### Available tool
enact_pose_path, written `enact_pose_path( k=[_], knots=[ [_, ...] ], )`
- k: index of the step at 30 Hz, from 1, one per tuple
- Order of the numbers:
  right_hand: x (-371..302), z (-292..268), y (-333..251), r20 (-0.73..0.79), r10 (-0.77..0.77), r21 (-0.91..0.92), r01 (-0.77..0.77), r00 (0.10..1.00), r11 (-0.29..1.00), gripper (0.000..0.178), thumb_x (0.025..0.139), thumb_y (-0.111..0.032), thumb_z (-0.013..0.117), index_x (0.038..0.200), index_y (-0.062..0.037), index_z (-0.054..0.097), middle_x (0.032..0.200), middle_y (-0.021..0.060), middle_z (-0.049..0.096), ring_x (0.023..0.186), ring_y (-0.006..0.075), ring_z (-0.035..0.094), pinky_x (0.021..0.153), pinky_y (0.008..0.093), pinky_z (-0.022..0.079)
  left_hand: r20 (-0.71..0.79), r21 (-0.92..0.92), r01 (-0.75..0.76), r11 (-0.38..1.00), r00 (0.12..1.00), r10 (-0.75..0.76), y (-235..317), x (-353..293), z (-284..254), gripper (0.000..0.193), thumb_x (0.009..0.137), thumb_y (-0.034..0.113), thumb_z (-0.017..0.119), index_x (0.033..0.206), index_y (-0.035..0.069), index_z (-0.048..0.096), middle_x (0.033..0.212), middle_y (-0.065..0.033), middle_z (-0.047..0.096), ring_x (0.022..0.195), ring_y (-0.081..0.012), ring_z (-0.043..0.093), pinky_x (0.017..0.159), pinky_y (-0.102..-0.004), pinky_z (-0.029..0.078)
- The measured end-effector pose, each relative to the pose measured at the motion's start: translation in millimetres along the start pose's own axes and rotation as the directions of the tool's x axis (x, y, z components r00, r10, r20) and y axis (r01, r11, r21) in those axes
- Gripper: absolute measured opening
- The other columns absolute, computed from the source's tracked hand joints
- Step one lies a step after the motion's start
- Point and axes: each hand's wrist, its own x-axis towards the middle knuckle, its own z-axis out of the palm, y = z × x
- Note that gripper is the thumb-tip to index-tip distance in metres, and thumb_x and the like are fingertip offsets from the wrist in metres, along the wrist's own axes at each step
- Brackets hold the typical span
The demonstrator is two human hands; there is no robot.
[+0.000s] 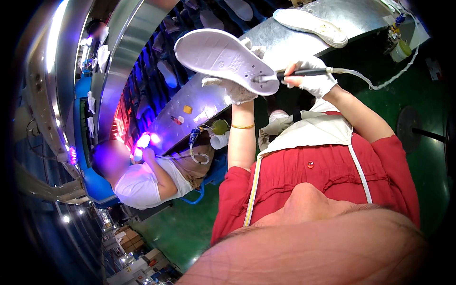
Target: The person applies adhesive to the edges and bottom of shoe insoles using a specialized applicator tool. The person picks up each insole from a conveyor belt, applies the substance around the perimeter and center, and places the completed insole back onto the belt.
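Note:
In my gloved left hand (233, 90) rests a white shoe sole (211, 54), held up from beneath, with fingers showing at both its edges. The sole's wide end points to the upper left. My right hand (313, 78), also in a white glove with bare fingertips, grips a black-handled brush (311, 72). The pale brush tip touches the narrow heel end of the sole, close to some small holes. From the back of the handle runs a clear tube (354, 72). A second white sole (311, 27) lies beyond on the metal bench (361, 21).
A co-worker in a white top (147, 185) sits to the left, near a purple light. Dark racks bearing soles (166, 73) run behind the bench. A yellow block (187, 109) lies on it. The tube leads to a yellowish container (401, 50) at the right. The floor (166, 237) is green.

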Motion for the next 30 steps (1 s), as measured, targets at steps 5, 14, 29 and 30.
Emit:
enact_pose_path(
  k=[5,14,29,30],
  knots=[
    [4.7,-5.0,3.5,0.115,-0.007,-0.184,0.029,0.993,0.982,0.012,0.066,0.001,0.064,0.077,-0.0034,0.059,0.076,0.0040,0.060,0.072,0.0115,0.057,0.068,0.0249,0.046,-0.075,0.260,0.149,0.954,0.988,-0.134,9.0,3.2,-12.2,0.112,0.053,0.079,0.052,0.135,0.006,0.030,0.123,-0.0211,0.046,0.110,-0.0368,0.049,0.090,-0.0504,0.045],
    [16.5,-16.1,-11.0,0.188,-0.060,-0.098,0.080,0.980,0.992,0.015,0.064,-0.001,0.067,0.077,-0.0049,0.060,0.085,0.0056,0.062,0.078,0.0143,0.057,0.072,0.0261,0.046,-0.107,0.400,0.355,0.845,0.934,-0.342,20.2,25.0,4.8,0.098,0.061,0.072,0.056,0.128,0.002,0.038,0.116,-0.0155,0.054,0.099,-0.0238,0.057,0.083,-0.0357,0.051],
    [23.3,-13.8,-1.9,0.245,0.037,-0.345,0.051,0.969,0.937,0.010,0.065,-0.001,0.063,0.074,-0.0065,0.060,0.075,0.0025,0.059,0.073,0.0123,0.054,0.064,0.0255,0.043,-0.560,0.363,0.686,0.631,0.702,-0.441,21.1,42.3,-10.1,0.061,0.086,0.056,0.044,0.120,0.006,0.049,0.106,-0.0088,0.059,0.095,-0.0191,0.055,0.083,-0.0319,0.047],
    [23.0,-14.1,-6.7,0.258,0.123,-0.344,-0.028,0.958,0.938,0.010,0.064,-0.002,0.063,0.073,-0.0065,0.061,0.074,0.0026,0.059,0.073,0.0128,0.055,0.065,0.0260,0.043,-0.558,0.375,0.679,0.631,0.709,-0.431,21.0,41.3,-7.1,0.058,0.087,0.054,0.044,0.119,0.006,0.050,0.105,-0.0088,0.059,0.094,-0.0196,0.055,0.083,-0.0319,0.047]
  ],
)
